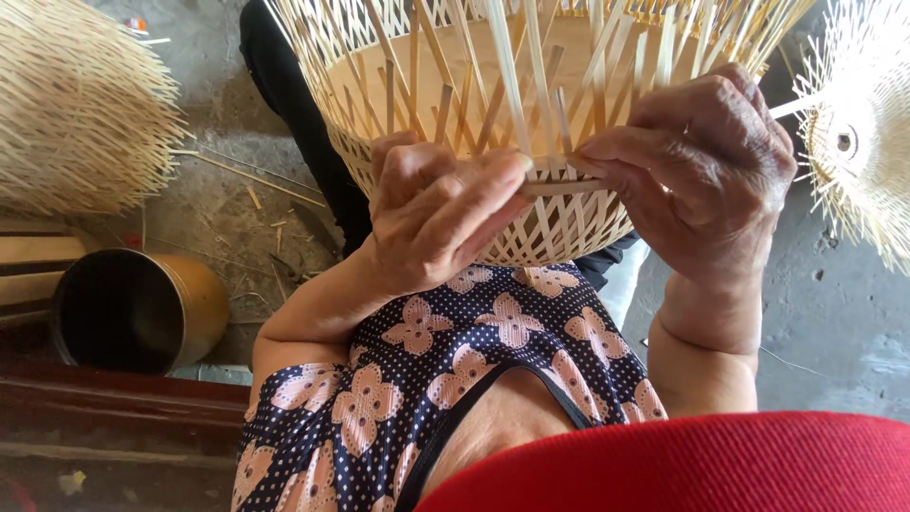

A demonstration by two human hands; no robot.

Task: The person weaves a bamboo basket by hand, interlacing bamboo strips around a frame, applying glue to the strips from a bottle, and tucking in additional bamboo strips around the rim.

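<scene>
A half-woven bamboo basket [559,232] rests against my lap, its loose pale strips fanning upward. My left hand [431,213] presses against the basket's near wall, thumb and fingers pinched on a horizontal bamboo strip [550,187]. My right hand [706,166] grips the same strip from the right side, fingers curled over several upright strips. The two hands almost meet at the weave's edge. My dotted floral sleeve and a red cloth fill the bottom of the view.
A bristly unfinished bamboo piece [81,104] lies at upper left, another [858,133] at upper right. A dark round tin [137,308] lies on its side at left beside wooden boards. Bamboo scraps [256,190] litter the grey concrete floor.
</scene>
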